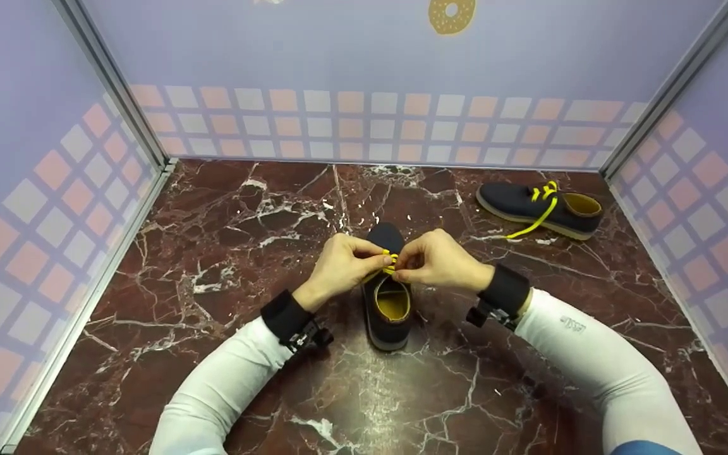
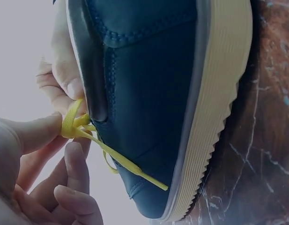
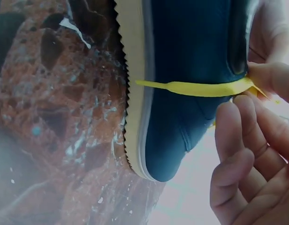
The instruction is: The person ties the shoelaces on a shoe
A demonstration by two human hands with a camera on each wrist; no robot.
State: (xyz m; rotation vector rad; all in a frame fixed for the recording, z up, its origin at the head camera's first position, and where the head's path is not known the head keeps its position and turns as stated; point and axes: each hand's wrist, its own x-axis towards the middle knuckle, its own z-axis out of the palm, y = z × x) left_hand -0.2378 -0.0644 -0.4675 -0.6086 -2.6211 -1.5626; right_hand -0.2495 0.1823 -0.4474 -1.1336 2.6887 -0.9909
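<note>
A dark navy shoe (image 1: 387, 328) with a tan sole and yellow lining stands upright, its toe pointing away from me. My left hand (image 1: 346, 264) pinches a loop of the yellow shoelace (image 2: 69, 123) between thumb and finger, over the shoe's lacing. From the other side my right hand (image 1: 441, 260) pinches the lace at the same spot, fingertips close to the left ones. One loose lace end hangs down the shoe's left side in the left wrist view, and another lace end (image 3: 196, 88) lies across its right side in the right wrist view.
A matching shoe (image 1: 509, 201) lies at the back right, toe to the left, with its yellow lace (image 1: 538, 222) trailing onto the dark red marbled table (image 1: 244, 253). Pale purple panels with pink and white squares (image 1: 351, 126) enclose the table at the back and both sides.
</note>
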